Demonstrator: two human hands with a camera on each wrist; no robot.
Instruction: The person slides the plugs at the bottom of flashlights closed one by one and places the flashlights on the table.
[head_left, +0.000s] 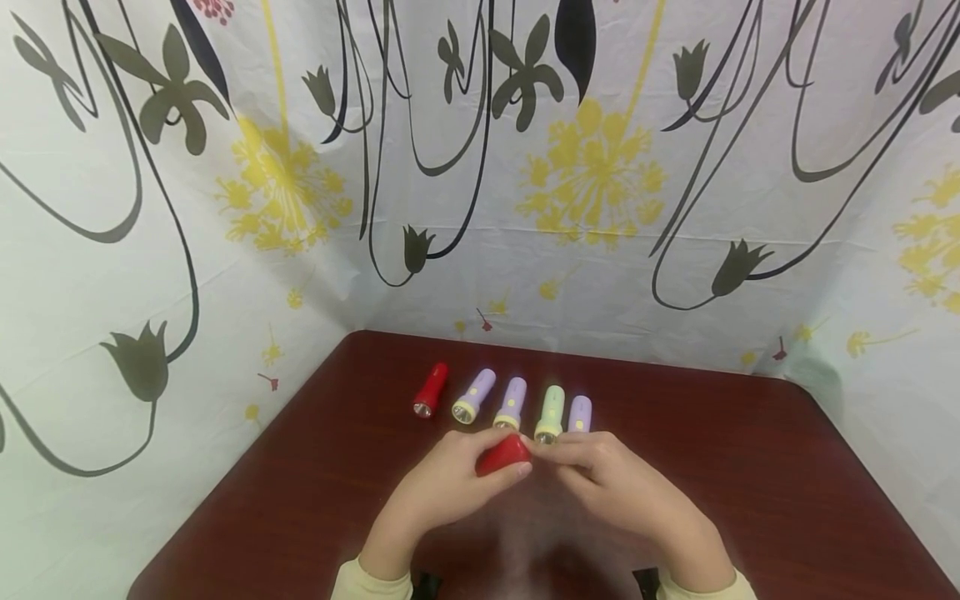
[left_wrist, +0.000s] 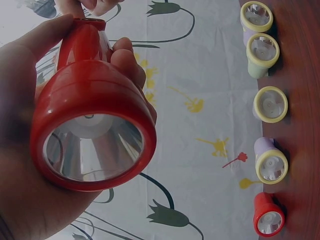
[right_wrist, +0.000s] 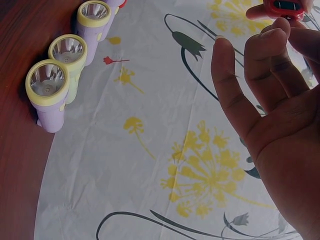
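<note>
My left hand [head_left: 457, 479] grips a glossy red flashlight [head_left: 504, 454] around its body. In the left wrist view the flashlight's wide lens head [left_wrist: 95, 130] faces the camera, and the thumb lies along one side. My right hand [head_left: 618, 483] reaches in from the other side, its thumb and index fingertips pinching at the flashlight's tail end. In the right wrist view a dark slot shows in that red tail [right_wrist: 285, 6]; the other right fingers [right_wrist: 225, 75] are bent, off the flashlight. Fingers partly cover the contact at the tail.
Behind the hands a row of flashlights lies on the dark red table [head_left: 315, 492]: a red one [head_left: 431, 390], a purple one [head_left: 475, 396], another purple one [head_left: 512, 402], a green one [head_left: 551, 412] and a partly hidden purple one [head_left: 580, 412]. A flower-patterned curtain [head_left: 465, 192] surrounds the table.
</note>
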